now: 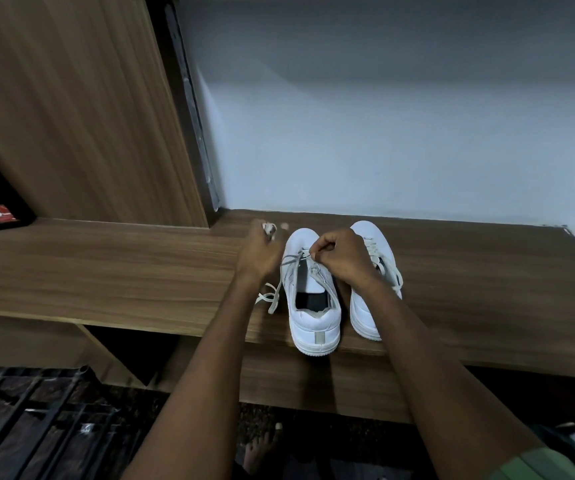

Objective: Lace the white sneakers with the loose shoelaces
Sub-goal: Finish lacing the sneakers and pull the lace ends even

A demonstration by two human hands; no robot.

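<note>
While both arms reach out over the wooden worktop (106,265), two white sneakers stand side by side near its front edge, heels toward the person and toes toward the pale wall (383,116). The left sneaker (313,317) is the nearer one, its heel hanging slightly past the worktop's edge; its tongue is open and the dark insole shows. The right sneaker (365,306) sits just beside it, partly hidden by the right forearm, with its own lace (391,268) threaded across its upper.

The right hand (339,258) hovers over the left sneaker's forefoot, fingers curled, its grip pinching the shoelace (291,261) at the upper eyelets near the toe. From there the lace runs down and left across the shoe's side, and its loose ends lie curled on the worktop just beside the shoe, under the left wrist. The left hand (260,251) is beside the left sneaker's toe, raised a little, fingers curled; something small and pale shows at its fingertips, blurred, so I cannot tell whether that grip holds a lace end or nothing.

A tall wood-grain panel (71,98) rises at the left. Beyond it a dark opening holds a red label (0,213). Below the worktop, a bare foot (261,452) rests on the dark floor, next to a black metal grille (29,417).
</note>
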